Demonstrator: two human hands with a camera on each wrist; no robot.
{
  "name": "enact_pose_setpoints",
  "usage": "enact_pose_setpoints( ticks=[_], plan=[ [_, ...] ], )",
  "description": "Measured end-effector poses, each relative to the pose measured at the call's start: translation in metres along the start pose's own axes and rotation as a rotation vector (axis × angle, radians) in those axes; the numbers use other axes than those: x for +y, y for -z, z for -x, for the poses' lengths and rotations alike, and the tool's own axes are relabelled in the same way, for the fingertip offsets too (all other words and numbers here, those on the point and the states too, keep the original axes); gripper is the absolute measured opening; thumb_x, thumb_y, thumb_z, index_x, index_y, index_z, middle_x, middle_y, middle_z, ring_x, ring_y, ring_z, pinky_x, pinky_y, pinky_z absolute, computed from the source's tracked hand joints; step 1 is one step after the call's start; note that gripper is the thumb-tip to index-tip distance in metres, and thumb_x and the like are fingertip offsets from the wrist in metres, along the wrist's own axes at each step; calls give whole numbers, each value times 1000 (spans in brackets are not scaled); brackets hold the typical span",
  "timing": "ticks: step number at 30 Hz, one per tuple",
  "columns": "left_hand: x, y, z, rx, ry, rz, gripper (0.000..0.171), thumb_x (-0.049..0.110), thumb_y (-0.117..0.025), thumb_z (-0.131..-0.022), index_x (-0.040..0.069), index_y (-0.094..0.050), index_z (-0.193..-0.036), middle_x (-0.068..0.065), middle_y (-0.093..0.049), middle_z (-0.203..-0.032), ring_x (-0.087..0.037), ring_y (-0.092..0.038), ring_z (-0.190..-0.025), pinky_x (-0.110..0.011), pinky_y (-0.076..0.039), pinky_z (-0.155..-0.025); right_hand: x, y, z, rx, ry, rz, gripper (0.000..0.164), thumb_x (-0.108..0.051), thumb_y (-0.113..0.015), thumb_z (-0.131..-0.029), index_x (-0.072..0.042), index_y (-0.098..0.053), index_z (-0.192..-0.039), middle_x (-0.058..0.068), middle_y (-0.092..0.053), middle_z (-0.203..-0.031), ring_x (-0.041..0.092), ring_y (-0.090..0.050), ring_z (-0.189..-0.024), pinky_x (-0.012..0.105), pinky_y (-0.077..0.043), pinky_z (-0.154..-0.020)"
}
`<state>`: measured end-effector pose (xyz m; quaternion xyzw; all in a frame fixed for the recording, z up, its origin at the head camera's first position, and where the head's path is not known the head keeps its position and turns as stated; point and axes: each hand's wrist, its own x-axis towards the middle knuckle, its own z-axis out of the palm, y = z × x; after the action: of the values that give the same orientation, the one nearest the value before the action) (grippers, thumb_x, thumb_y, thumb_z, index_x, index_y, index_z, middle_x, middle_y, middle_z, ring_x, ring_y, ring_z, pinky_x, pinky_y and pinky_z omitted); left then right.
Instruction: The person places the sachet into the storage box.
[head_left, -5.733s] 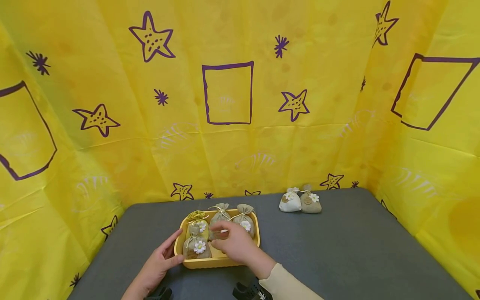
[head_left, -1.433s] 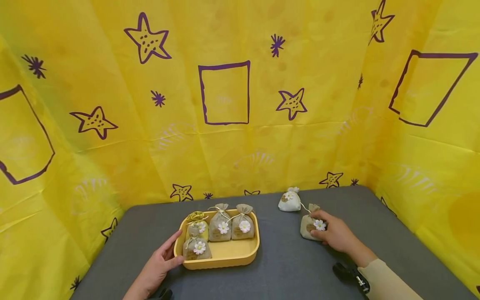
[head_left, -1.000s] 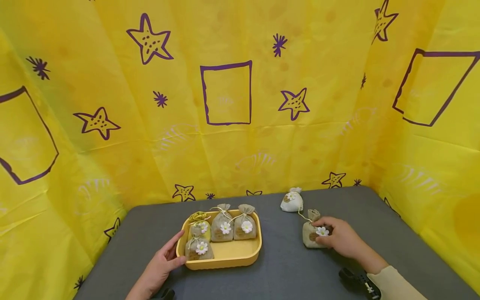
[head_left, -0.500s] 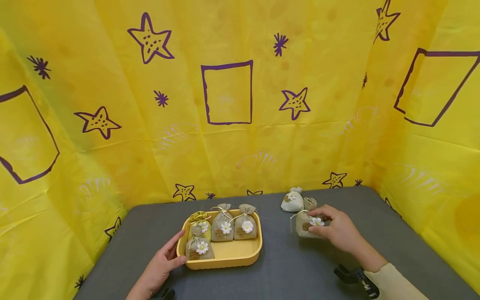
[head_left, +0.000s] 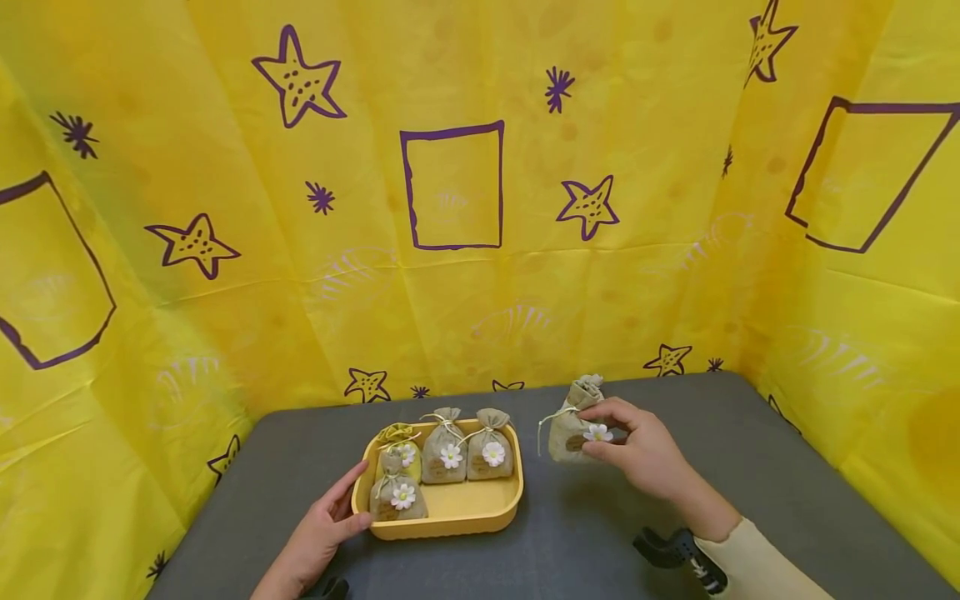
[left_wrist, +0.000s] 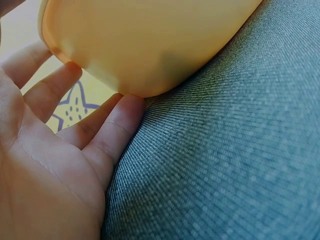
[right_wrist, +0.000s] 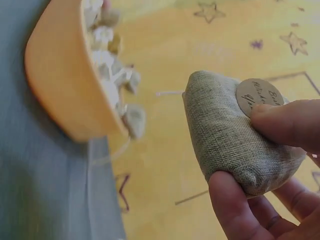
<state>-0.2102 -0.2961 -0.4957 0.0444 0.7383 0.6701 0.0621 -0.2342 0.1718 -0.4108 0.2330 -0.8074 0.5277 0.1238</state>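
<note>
My right hand (head_left: pixel 637 442) pinches a grey-beige drawstring sachet (head_left: pixel 566 437) with a white flower and a round tag, thumb on the tag side and fingers behind. The sachet hangs above the table, right of a yellow tray (head_left: pixel 472 527). With fairly straight fingers, my left hand (head_left: pixel 318 529) touches the tray's left end; its fingertips press the outer wall (left_wrist: pixel 150 45). Inside the tray stand a yellow sachet (head_left: pixel 411 469) at the back left, a beige sachet (head_left: pixel 397 500) in front of it, and two more beige sachets (head_left: pixel 446 467) along the back.
Behind the held sachet, only the top of a white sachet (head_left: pixel 594 380) shows. A dark grey table (head_left: pixel 720 467) carries everything. Yellow cloth (head_left: pixel 525 283) printed with stars hangs around its back and sides. The front right of the tray floor (head_left: pixel 468 497) is bare.
My right hand placed a beige sachet in the tray's back row, took another from beside the white one, lifted it and carried it left. My left hand stays at the tray.
</note>
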Motion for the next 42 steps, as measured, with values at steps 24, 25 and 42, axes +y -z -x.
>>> enact_pose_setpoints(
  ticks=[24,25,42],
  plan=[
    [-1,3,-1,-8,16,-3,75,11,-68,-96,4,-25,-157,-19,-12,-163,-27,-12,-146,-12,-37,-94,-34,-136,-34,-218,-121,-137,28,-16,-82,-83,-23,-72,-109,-7,-62,-114,22,-56,-96,40,-51,-72],
    [-1,3,-1,-9,15,-4,75,11,-68,-96,4,-25,-157,-19,-13,-163,-27,-12,-146,-12,-37,-94,-33,-141,-35,-223,-128,-131,28,-16,-82,-84,-23,-72,-109,-7,-62,-114,22,-56,-95,39,-50,-71],
    [-4,4,-2,-9,8,-13,75,10,-70,-95,7,-28,-157,-19,-15,-162,-28,-15,-146,-13,-37,-95,-25,-170,-44,-256,-190,-131,27,-8,-81,-83,-22,-73,-106,-8,-64,-104,18,-55,-72,31,-49,-56]
  ],
)
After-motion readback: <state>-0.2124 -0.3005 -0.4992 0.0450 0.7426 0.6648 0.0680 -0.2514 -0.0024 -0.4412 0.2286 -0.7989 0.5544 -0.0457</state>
